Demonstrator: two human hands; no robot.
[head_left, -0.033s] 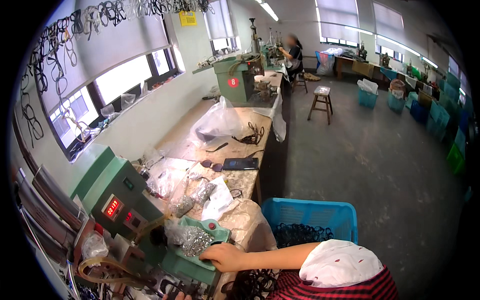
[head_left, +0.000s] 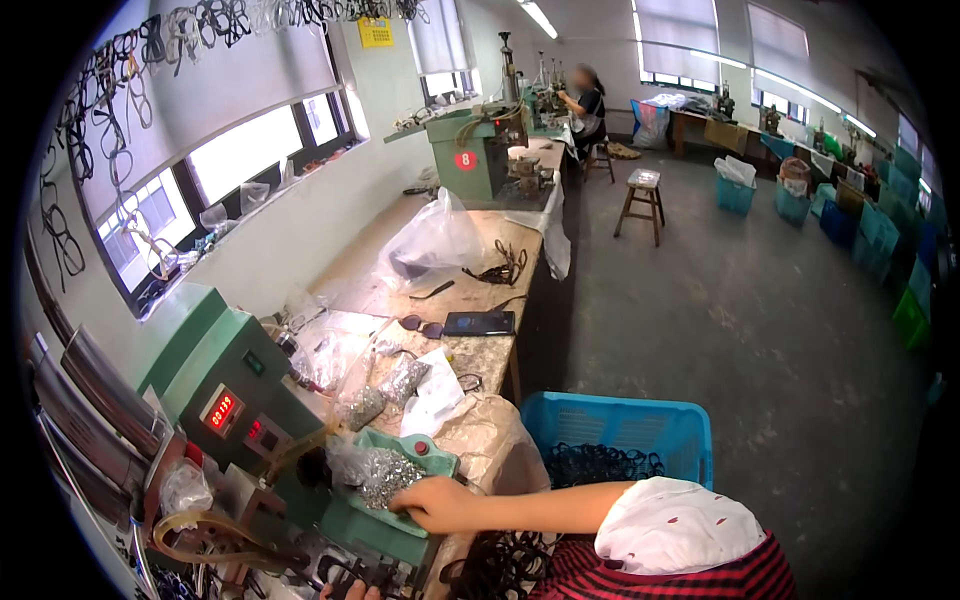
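Note:
My right hand (head_left: 437, 504) reaches across to a green machine tray (head_left: 432, 462). Its fingers are bent together, with the tips at the near edge of a heap of small silvery metal parts (head_left: 385, 482); whatever they pinch is hidden. A clear plastic bag (head_left: 346, 460) lies against the heap. Only the fingers of my left hand (head_left: 357, 592) show at the lower edge, curled by a dark piece at the machine's metal fixture (head_left: 375, 572). What that piece is cannot be made out.
The green machine (head_left: 225, 370) with a red-lit display stands left. Beyond the tray lie bags of metal parts (head_left: 405, 380), sunglasses (head_left: 422, 327) and a phone (head_left: 480, 323). A blue basket (head_left: 620, 420) of black frames is at the right. Another person (head_left: 588, 108) sits far off.
My right hand has moved slightly left, its fingertips now closer into the heap of metal parts. My left hand shows a little more at the lower edge.

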